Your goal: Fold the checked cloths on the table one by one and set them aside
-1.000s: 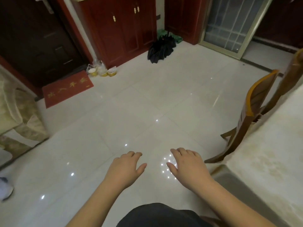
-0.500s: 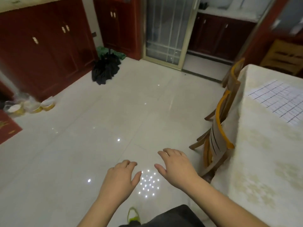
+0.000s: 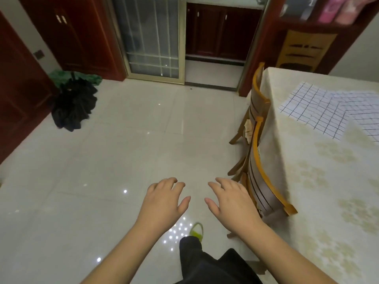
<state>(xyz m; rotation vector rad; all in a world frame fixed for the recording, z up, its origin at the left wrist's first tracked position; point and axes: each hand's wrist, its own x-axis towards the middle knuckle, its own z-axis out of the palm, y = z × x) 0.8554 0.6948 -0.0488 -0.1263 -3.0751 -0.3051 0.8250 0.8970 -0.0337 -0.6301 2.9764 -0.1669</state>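
Head view. No readable writing, brand or label shows anywhere; the pink packages (image 3: 336, 9) on the upper right shelf are too blurred to read.

Your left hand (image 3: 162, 203) and right hand (image 3: 231, 201) are held out side by side, palms down, above the pale tiled floor (image 3: 102, 160). The fingers of both are spread and loosely bent, and neither hand holds or touches anything.

The checked cloths (image 3: 328, 111), white with a dark grid, lie flat and overlapping on the counter (image 3: 317, 191) at the right, well apart from your hands. The counter is draped in a cream patterned cover. The frame edge cuts off the right side of the cloths, so their number cannot be told.

Two wooden chairs (image 3: 260, 160) stand pushed in against the counter's near side, their seats hidden under the cover.

A black folded umbrella (image 3: 73, 105) lies on the floor at the left, with a green item (image 3: 90, 77) partly hidden behind it. Below your hands, a dark trouser leg (image 3: 190, 253) and a yellow-green shoe (image 3: 196, 230) show.
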